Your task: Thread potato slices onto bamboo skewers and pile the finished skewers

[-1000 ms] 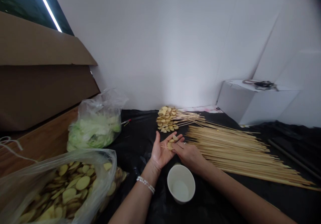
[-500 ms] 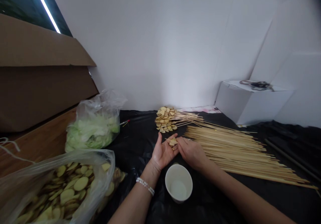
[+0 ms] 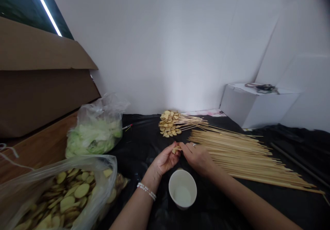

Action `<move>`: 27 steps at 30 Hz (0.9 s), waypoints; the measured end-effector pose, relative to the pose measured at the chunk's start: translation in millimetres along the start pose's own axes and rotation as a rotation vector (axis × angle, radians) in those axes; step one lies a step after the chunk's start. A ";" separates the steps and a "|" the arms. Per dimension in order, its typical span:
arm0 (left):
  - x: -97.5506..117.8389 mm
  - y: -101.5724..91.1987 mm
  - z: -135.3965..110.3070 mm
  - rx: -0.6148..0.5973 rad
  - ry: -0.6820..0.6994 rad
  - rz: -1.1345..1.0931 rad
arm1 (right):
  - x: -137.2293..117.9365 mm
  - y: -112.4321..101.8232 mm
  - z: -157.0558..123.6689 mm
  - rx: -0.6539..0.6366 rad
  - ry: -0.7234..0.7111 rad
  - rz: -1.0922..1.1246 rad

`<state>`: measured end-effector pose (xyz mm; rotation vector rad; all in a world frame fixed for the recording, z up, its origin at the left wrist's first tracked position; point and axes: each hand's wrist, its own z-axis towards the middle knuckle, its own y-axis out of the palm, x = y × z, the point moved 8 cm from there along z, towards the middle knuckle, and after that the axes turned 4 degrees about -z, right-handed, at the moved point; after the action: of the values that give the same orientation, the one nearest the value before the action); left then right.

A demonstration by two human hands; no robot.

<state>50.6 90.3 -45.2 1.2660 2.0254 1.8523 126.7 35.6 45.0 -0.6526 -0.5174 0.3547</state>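
Note:
My left hand (image 3: 166,159) is closed round potato slices (image 3: 176,150) threaded on a thin wooden skewer. My right hand (image 3: 197,157), a ring on one finger, pinches the skewer close to the slices, its fingers meeting the left ones. Just below both hands stands a white paper cup (image 3: 183,189), with something pale at its bottom. Beyond them lies a pile of finished potato skewers (image 3: 168,123), sticks pointing right. A wide spread of bare bamboo skewers (image 3: 242,156) reaches from beside my right hand toward the right.
At the lower left an open plastic bag (image 3: 109,178) holds many potato slices. Behind it sits a clear bag of pale green leaves (image 3: 95,130). A red-tipped pen-like item (image 3: 127,126) lies near it. Cardboard (image 3: 46,92) is at left, a white box (image 3: 257,104) at right.
My left fingers, spread flat before, have curled round the potato slices. My right hand has shifted slightly left, still on the skewer. The view has moved a little.

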 end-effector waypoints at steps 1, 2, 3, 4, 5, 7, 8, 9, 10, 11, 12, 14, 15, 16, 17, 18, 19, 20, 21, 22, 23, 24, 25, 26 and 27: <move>2.6 -1.0 -0.2 -0.003 0.040 0.027 | 0.0 0.7 0.0 -0.011 0.001 -0.005; 5.2 -2.0 -0.5 -0.004 0.077 0.050 | 0.5 1.1 0.1 -0.021 0.007 -0.013; 7.9 -3.0 -0.8 0.000 0.111 0.062 | 1.6 1.1 0.3 -0.028 0.022 -0.025; 10.8 -4.0 -1.1 0.009 0.142 0.058 | 3.3 0.5 0.6 -0.031 0.044 -0.038; 14.0 -5.2 -1.6 0.025 0.171 0.042 | 5.6 -0.5 0.8 -0.034 0.075 -0.049; 20.7 -7.7 -2.7 0.065 0.226 -0.004 | 10.7 -2.2 1.2 -0.048 0.142 -0.053; 23.8 -9.2 -3.2 0.089 0.249 -0.026 | 12.7 -2.4 1.2 -0.063 0.169 -0.045; 26.2 -11.1 -3.6 0.115 0.265 -0.044 | 14.2 -1.8 1.1 -0.084 0.189 -0.033; 27.8 -13.4 -3.8 0.144 0.276 -0.058 | 15.3 -0.5 0.8 -0.111 0.203 -0.019; 28.9 -15.9 -4.0 0.171 0.284 -0.071 | 16.0 1.1 0.2 -0.136 0.213 -0.005; 29.6 -18.2 -3.9 0.194 0.289 -0.082 | 16.6 2.6 -0.5 -0.157 0.220 0.007; 29.7 -20.9 -3.1 0.213 0.291 -0.099 | 16.8 5.0 -2.0 -0.180 0.220 0.026; 29.7 -21.2 -2.5 0.211 0.293 -0.108 | 16.2 5.5 -2.5 -0.182 0.210 0.033; 29.6 -21.2 -2.0 0.206 0.295 -0.117 | 15.3 5.7 -2.9 -0.180 0.197 0.036; 29.5 -21.1 -1.4 0.200 0.296 -0.125 | 14.2 5.6 -3.2 -0.176 0.182 0.037; 29.5 -20.8 -1.1 0.197 0.298 -0.133 | 13.2 5.3 -3.3 -0.171 0.169 0.035; 29.4 -20.6 -0.9 0.195 0.299 -0.139 | 12.4 5.0 -3.4 -0.167 0.159 0.032; 29.3 -20.3 -0.8 0.195 0.300 -0.143 | 12.0 4.6 -3.5 -0.165 0.155 0.029; 29.3 -19.8 -1.0 0.194 0.301 -0.143 | 11.8 4.3 -3.6 -0.164 0.153 0.025; 29.3 -19.2 -1.2 0.191 0.301 -0.140 | 11.9 3.9 -3.6 -0.162 0.154 0.022; 29.4 -18.5 -1.6 0.187 0.300 -0.132 | 12.2 3.8 -3.7 -0.163 0.156 0.019; 29.5 -17.7 -2.1 0.183 0.299 -0.121 | 12.7 3.9 -3.9 -0.165 0.160 0.016; 29.6 -16.9 -2.7 0.177 0.298 -0.107 | 13.2 4.1 -4.2 -0.169 0.162 0.015; 29.7 -16.1 -3.3 0.170 0.296 -0.093 | 13.7 4.4 -4.5 -0.171 0.165 0.013; 29.8 -15.4 -3.7 0.163 0.294 -0.080 | 14.3 4.6 -4.8 -0.173 0.168 0.013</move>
<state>21.8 107.8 -44.8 0.9747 2.3804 1.9684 140.3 43.4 43.6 -0.8455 -0.3863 0.2658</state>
